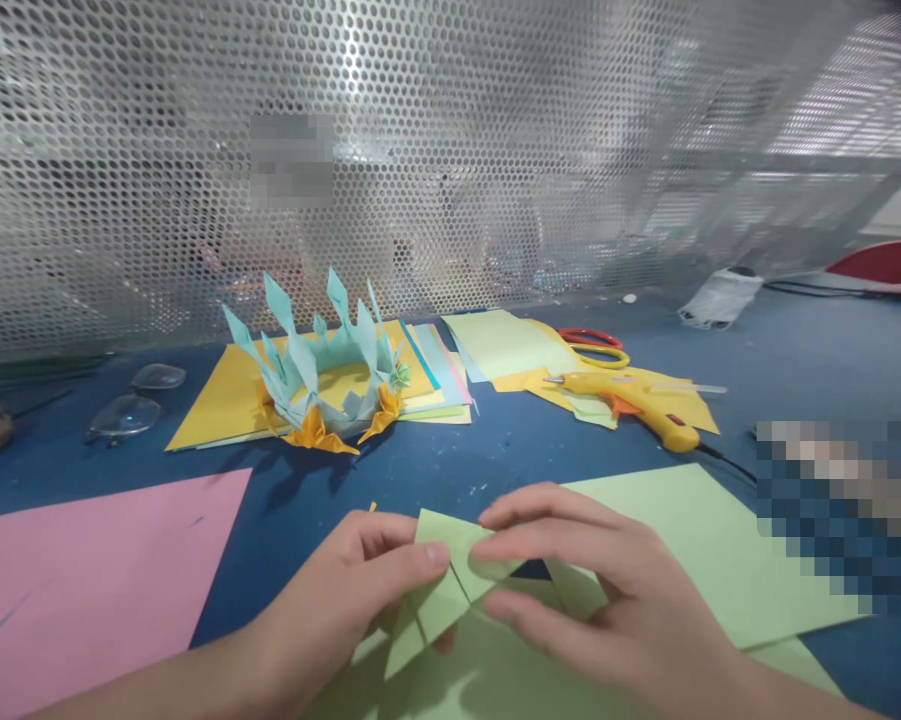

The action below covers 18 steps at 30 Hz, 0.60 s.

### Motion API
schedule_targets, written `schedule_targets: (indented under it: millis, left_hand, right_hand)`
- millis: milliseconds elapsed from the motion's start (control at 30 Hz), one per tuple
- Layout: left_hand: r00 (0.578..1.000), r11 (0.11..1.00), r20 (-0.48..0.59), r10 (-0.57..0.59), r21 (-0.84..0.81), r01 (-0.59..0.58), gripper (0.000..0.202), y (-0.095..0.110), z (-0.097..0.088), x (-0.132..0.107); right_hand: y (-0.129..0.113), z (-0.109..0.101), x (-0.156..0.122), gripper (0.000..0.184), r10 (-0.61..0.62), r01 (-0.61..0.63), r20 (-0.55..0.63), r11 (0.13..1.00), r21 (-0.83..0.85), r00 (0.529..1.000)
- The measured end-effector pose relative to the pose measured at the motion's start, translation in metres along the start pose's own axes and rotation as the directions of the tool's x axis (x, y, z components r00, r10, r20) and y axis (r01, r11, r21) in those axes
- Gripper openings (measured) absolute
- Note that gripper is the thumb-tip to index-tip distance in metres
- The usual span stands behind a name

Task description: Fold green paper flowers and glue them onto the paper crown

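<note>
A small piece of folded light-green paper [450, 570] with creased flaps is held up at the front middle. My left hand [345, 590] grips its left side, the thumb lying on top and the other fingers mostly hidden beneath. On the other side, my right hand [600, 580] has its fingertips and thumb against the right flap, around that edge. Flat light-green sheets [705, 560] lie under and beyond both hands. Behind them stands a light-blue folded-paper crown [307, 370], with orange folded-paper pieces [319, 430] around its base.
A pink sheet [105, 570] lies left, with glasses [124, 413] beyond it. Stacked coloured papers [217, 385] lie under the crown. Right of centre are a yellow glue gun [637, 400] with its cord and scissors [596, 350]. A perforated metal screen [450, 150] closes the back.
</note>
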<state>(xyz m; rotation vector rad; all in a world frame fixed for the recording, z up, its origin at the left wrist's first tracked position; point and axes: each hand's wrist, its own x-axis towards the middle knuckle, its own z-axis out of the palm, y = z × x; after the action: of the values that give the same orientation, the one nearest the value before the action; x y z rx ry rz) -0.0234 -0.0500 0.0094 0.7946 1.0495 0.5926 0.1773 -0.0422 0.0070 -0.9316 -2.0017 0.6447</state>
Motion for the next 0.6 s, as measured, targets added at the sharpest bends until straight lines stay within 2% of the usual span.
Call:
schedule_targets:
  millis: [133,233,300,367,467,600]
  left_hand:
    - [0.999,0.999,-0.027,0.022,0.030,-0.022,0.033,-0.0001,0.0022,0.0012]
    - [0.999,0.999,-0.021,0.041,0.014,-0.041,0.035,0.0009,0.0049,0.0022]
    - [0.996,0.997,-0.042,0.075,0.014,-0.075,0.032,0.0019,0.0058,0.0023]
    - [0.991,0.992,-0.056,0.121,0.049,-0.118,0.028,0.0023,0.0058,0.0020]
    - [0.985,0.979,-0.024,0.170,0.121,-0.166,0.025,0.0015,0.0053,0.0013]
    - [0.977,0.960,0.002,0.215,0.184,-0.212,0.022,-0.0017,0.0059,0.0003]
  right_hand:
    - [0.0023,0.0016,-0.0040,0.017,0.033,-0.033,-0.008,0.999,0.021,0.999]
    - [0.0038,0.0031,-0.0065,0.010,0.075,-0.074,-0.019,0.997,0.023,0.997]
    - [0.0036,0.0036,-0.0056,0.006,0.108,-0.108,-0.035,0.994,0.013,0.994]
    - [0.0019,0.0037,-0.0027,0.011,0.139,-0.140,-0.044,0.990,-0.006,0.989]
    - [-0.0020,0.0039,0.0021,0.019,0.169,-0.170,-0.057,0.985,-0.013,0.984]
    - [-0.0056,0.0060,0.0020,0.018,0.213,-0.213,-0.062,0.977,0.012,0.975]
